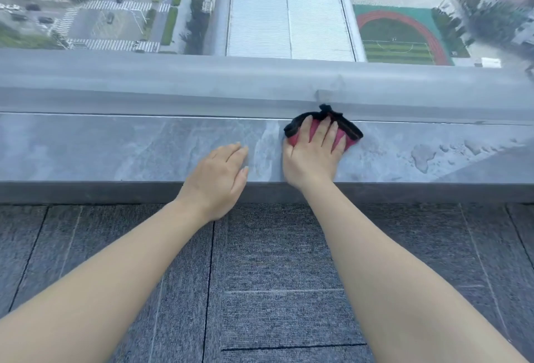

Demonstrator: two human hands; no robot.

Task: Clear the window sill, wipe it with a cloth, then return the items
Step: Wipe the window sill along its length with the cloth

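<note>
Grey stone window sill (115,149) runs the full width below the glass, a pale metal frame rail (202,85) along its back edge. One cloth (351,131), pink with a black border, lies bunched on the sill right of centre, its far edge touching the rail. Right hand (313,153) presses flat on the cloth, fingers straight and spread, pointing toward the window. Left hand (219,177) rests just beside it on the bare sill, fingers straight and together, holding nothing, wrist over the sill's front edge. Two bare forearms reach in from below. Wet smear on the stone between the two hands; a scatter of water patches (423,157) farther right, well apart from the cloth. Grey carpet tiles (274,276) on the floor beneath. Through the glass, far down: a street with zebra crossings, a flat roof, one sports field with a red track (404,36).
</note>
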